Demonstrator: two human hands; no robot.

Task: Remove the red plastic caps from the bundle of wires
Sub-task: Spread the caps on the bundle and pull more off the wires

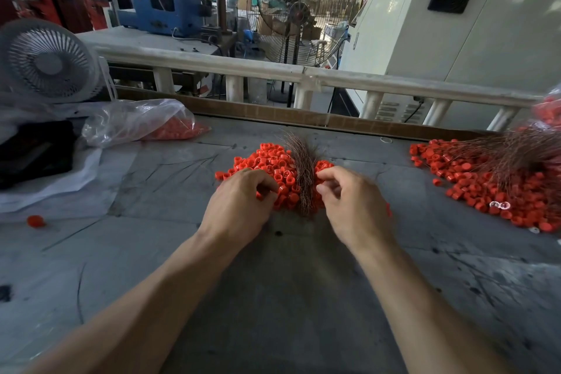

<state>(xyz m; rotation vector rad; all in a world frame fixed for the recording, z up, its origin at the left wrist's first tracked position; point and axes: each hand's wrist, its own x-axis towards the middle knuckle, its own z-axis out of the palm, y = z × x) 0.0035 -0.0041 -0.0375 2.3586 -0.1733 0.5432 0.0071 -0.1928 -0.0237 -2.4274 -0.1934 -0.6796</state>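
Note:
A bundle of thin brown wires [303, 170] lies on the grey table, running away from me through a heap of red plastic caps [270, 164]. My left hand [243, 200] rests on the caps left of the bundle, fingers curled onto them. My right hand [346, 200] sits on the bundle's right side, its fingers bent and pinching at caps near the wires. What each fingertip holds is hidden by the hands.
A second heap of red caps with wires [498, 182] spreads at the right. A clear plastic bag [136, 121] holding red caps lies at the back left, beside a small grey fan [48, 61]. One loose cap [35, 221] lies at the left. A white rail [303, 74] borders the table's far side.

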